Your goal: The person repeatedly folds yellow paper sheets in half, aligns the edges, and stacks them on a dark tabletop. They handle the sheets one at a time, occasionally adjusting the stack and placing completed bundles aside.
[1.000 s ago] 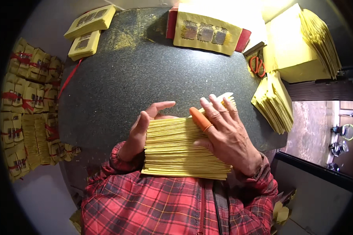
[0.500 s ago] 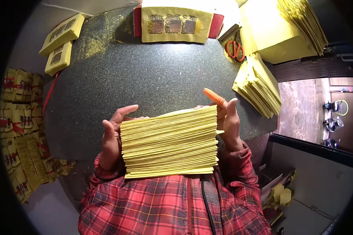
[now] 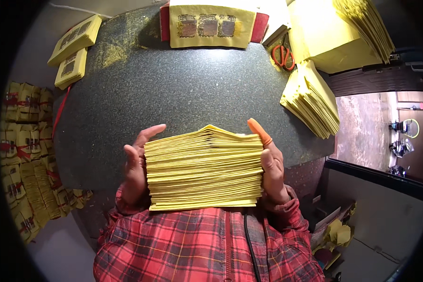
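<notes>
A thick stack of yellow paper sheets (image 3: pixel 204 176) stands on edge close to my body, between my two hands. Its top sheets bow up into a peak near the middle. My left hand (image 3: pixel 137 164) is against the stack's left end, thumb raised and index finger stretched forward. Against the right end presses my right hand (image 3: pixel 273 164), with an orange finger cot (image 3: pixel 259 131) on its index finger. The other fingers of both hands are partly hidden behind the stack.
Red-handled scissors (image 3: pixel 283 57) lie at the back right, beside a fanned yellow paper pile (image 3: pixel 311 101). A red box with printed yellow paper (image 3: pixel 211 28) stands at the back of the grey table (image 3: pixel 174 84). Printed bundles (image 3: pixel 75 40) sit far left; red-tied packets (image 3: pixel 26 141) are beside the table.
My right hand has moved in against the stack's right end, and a sheet jutting out there is now in line. The top sheets, flat before, have buckled upward.
</notes>
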A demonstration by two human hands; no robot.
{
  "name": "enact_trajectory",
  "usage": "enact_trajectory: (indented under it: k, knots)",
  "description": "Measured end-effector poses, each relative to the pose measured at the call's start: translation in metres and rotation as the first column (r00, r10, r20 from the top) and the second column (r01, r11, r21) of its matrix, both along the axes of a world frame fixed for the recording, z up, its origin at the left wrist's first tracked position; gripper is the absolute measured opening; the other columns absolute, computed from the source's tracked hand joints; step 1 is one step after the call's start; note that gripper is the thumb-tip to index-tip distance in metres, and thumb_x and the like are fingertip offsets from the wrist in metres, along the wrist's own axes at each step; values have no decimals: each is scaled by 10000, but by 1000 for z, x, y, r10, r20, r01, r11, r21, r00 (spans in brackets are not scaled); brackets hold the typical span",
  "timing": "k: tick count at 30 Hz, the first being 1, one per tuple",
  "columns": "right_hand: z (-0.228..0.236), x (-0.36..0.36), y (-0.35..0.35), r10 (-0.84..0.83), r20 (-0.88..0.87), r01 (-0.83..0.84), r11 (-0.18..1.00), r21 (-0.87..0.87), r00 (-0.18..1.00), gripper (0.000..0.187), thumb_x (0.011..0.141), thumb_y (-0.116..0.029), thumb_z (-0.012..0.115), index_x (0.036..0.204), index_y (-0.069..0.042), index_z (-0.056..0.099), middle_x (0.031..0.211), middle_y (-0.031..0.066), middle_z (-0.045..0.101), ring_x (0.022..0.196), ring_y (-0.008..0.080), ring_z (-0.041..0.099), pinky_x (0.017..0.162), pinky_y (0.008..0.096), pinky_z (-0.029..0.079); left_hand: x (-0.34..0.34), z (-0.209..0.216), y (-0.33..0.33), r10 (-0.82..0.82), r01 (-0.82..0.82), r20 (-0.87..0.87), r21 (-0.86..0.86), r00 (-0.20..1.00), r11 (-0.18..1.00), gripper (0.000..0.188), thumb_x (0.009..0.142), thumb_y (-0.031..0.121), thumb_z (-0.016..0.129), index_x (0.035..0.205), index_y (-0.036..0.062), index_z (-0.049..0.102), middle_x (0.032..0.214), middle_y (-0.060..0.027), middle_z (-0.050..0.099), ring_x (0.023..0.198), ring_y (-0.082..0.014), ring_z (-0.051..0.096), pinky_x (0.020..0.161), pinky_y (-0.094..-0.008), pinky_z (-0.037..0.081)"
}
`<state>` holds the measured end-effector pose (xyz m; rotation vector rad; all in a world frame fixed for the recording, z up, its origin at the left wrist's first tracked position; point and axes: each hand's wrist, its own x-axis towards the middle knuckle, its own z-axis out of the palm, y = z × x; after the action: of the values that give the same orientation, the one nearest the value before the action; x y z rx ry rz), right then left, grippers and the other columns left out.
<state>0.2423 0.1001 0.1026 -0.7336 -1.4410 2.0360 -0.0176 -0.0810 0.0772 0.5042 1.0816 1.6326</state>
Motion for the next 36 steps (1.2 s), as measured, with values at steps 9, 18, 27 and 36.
enact_trajectory:
  k: [9, 18, 27, 36]
  knots:
    - [65, 3, 20, 160, 460, -446, 644, 622, 873, 848, 874, -169, 850, 1611, -13, 462, 1404, 191, 649, 1294, 321, 641, 1143, 418, 471, -40, 12, 5, -467, 466, -218, -59, 857, 883, 946, 978, 779, 559, 1520, 5, 513, 1241, -272, 748, 1153, -312, 743, 985, -416, 592]
    - [98, -23, -32, 121, 761, -770, 45, 637, 637, 756, 946, -426, 674, 1606, -106, 490, 1653, 249, 390, 1545, 464, 360, 1263, 680, 189, -29, 64, 51, -631, 765, -756, -298, 176, 571, 1047, 848, 609, 839, 1543, -6, 353, 1081, -274, 725, 970, -441, 760, 823, -514, 636]
    - [91, -28, -28, 27, 795, -786, -127, 605, 606, 741, 968, -312, 580, 1591, 60, 427, 1618, 272, 414, 1536, 470, 377, 1259, 684, 231, -4, 76, 35, -607, 678, -792, -410, 68, 610, 1023, 839, 637, 824, 1402, -115, 419, 1127, -291, 692, 1014, -459, 736, 827, -508, 622]
    - [75, -38, 2, -80, 788, -787, -178, 591, 610, 629, 908, -128, 641, 1480, 103, 520, 1070, 123, 649, 1084, 274, 670, 1130, 464, 467, 13, 83, 25, -519, 582, -854, -405, 36, 706, 819, 917, 409, 784, 1417, -130, 423, 1081, -309, 696, 939, -451, 747, 779, -500, 627]
